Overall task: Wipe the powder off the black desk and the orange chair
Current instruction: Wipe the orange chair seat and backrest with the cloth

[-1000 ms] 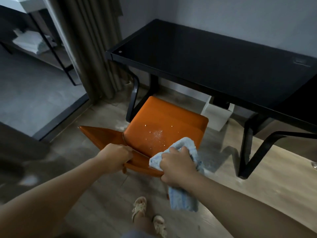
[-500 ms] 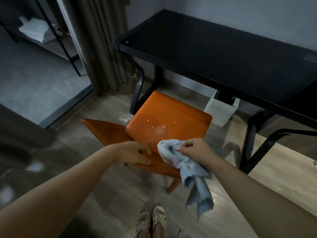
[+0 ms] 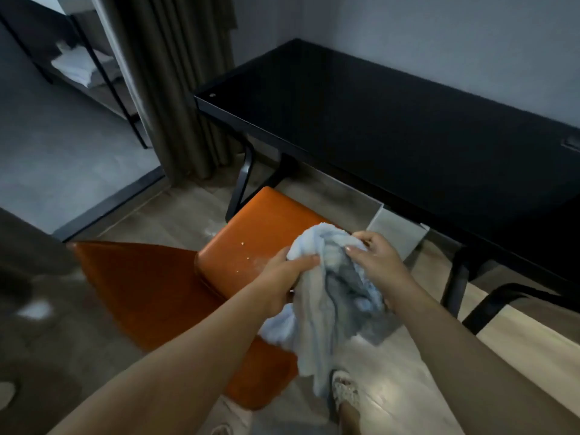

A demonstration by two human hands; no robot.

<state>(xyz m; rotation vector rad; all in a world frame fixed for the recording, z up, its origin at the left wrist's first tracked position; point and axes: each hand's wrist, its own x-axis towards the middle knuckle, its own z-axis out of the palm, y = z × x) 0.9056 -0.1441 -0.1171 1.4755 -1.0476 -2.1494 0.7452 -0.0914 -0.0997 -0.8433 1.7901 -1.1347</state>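
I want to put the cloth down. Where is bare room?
The black desk top is bare, from its left corner along the wall. The orange chair seat is crowded: powder specks, left hand and right hand gripping the cloth.

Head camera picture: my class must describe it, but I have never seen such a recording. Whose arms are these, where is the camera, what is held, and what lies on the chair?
There is no machine: a person wears a camera on the head, looking forward and down, so the two arms reaching in from below are their own. The left hand and right hand both grip a crumpled blue cloth above the orange chair. A few white specks of powder lie on its seat. Behind stands the black desk; whether powder lies on its dark top I cannot tell. One sandalled foot shows on the wooden floor.
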